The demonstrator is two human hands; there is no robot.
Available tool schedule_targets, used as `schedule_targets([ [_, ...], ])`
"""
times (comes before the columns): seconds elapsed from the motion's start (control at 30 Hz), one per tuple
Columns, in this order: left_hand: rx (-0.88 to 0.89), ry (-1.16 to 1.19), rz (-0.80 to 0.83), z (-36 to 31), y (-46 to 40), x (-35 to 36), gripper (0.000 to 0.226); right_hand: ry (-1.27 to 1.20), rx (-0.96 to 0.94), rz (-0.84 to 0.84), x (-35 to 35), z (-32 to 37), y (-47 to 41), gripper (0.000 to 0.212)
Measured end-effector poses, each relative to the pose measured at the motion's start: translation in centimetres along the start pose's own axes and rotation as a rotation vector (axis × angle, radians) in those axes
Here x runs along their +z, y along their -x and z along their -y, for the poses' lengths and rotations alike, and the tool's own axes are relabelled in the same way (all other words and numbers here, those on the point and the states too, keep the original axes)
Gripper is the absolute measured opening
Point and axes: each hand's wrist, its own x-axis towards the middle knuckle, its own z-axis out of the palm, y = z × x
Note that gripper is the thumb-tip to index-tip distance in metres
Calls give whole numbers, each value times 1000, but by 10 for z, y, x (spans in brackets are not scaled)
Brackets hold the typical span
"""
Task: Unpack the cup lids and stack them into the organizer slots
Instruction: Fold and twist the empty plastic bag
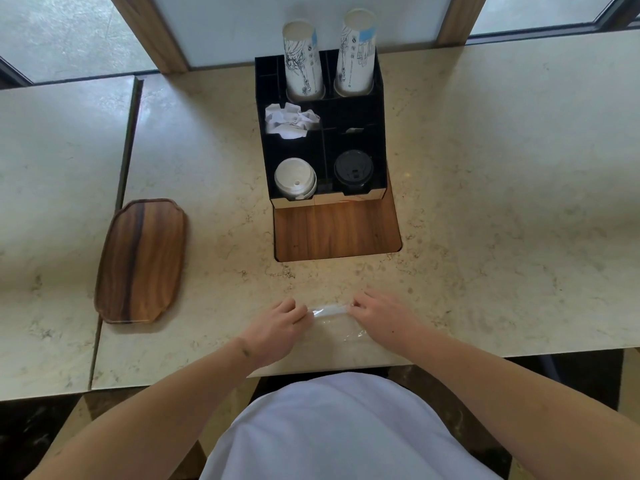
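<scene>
Clear, crinkled plastic wrap (pixel 334 322) lies flat on the pale marble counter (pixel 485 202) at its near edge, and both hands work it: the left hand (pixel 277 329) pinches the wrap's left end with curled fingertips, the right hand (pixel 381 315) pinches its right end, with the rolled far edge of the film taut between them. The wrap looks empty (no lid shows inside it, though the film is hard to read), so I judge the unpacking step to be at its close, with the packaging being flattened or gathered up.

Well beyond the hands stands the black compartmented organizer (pixel 379 133) on a brown wooden base. Its near left slot holds a stack of white plastic cup lids (pixel 295 178); its near right slot holds a stack of black plastic cup lids (pixel 353 171). Both stacks sit seated in their slots, the white one slightly uneven at its lower rims.

Next, I would expect the wrap to need lifting clear and discarding, which calls for bunching the slippery film firmly.
</scene>
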Motion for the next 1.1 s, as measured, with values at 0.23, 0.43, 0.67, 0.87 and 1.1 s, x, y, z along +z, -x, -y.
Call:
schedule_targets([
  [0.23, -51, -23, 159, -3, -17, -16, 18, -102, 111, 19, -11, 0, -11, 15],
  [0.43, -382, 85, 277, -11, -53, -24, 8, -244, 171, 101, -14, -8, -32, 12],
  [0.67, -325, 90, 361, -8, -62, -27, 12, -179, 120, 167, -14, -7, -40, 4],
  [0.87, -57, -51, 196, -13, -39, -22, 27, -8, 7, 92, -14, -6, -24, 10],
  [1.1, 115, -122, 50, -12, -6, -9, 22, 127, -77, 8, 0, 0, 6, 18],
])
